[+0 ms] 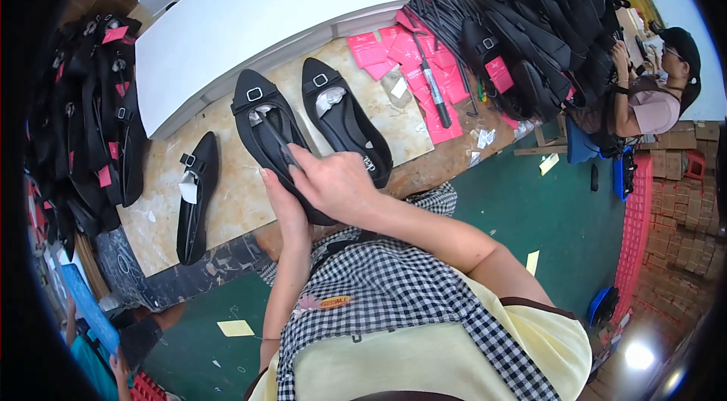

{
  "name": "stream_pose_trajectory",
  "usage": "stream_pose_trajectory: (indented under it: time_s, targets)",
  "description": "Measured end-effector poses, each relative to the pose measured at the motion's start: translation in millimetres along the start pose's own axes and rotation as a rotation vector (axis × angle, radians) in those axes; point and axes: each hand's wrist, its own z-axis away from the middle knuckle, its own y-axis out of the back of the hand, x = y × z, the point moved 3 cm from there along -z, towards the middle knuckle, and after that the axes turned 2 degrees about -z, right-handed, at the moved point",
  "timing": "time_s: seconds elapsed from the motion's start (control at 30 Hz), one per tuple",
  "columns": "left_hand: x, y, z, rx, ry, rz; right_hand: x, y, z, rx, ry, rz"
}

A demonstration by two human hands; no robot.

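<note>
A black pointed flat shoe with a square buckle is tilted up from the table, and my left hand grips it near the heel. White stuffing shows in its toe. My right hand has its fingers closed on a thin black stick that reaches along the inside of the shoe toward the toe. Just right of it lies a similar black shoe, also with white stuffing. On the left, a third black shoe rests on the board, apart from both hands.
A white box spans the back of the worktable. Pink cards, a marker and loose black sticks lie at right. Black shoes are heaped at left and right. Other people are at both sides.
</note>
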Motion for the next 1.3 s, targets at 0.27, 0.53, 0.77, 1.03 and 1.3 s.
stream_pose_trajectory:
  time_s: [0.27,0.53,0.77,1.03,1.3]
  targets:
    - [23,41,4,-0.04,0.297,-0.137,60,68,1,-0.14,0.056,-0.393]
    - [56,-48,0,-0.251,-0.335,-1.167,250,163,30,0.097,-0.585,0.792]
    - [19,-42,-19,-0.38,-0.228,-0.56,236,177,42,-0.024,-0.649,0.582]
    - [-4,-10,-10,-0.409,0.387,0.293,217,178,56,0.004,-0.718,0.366]
    - [33,-11,-21,-0.212,0.045,0.231,124,159,32,0.132,-0.448,0.668]
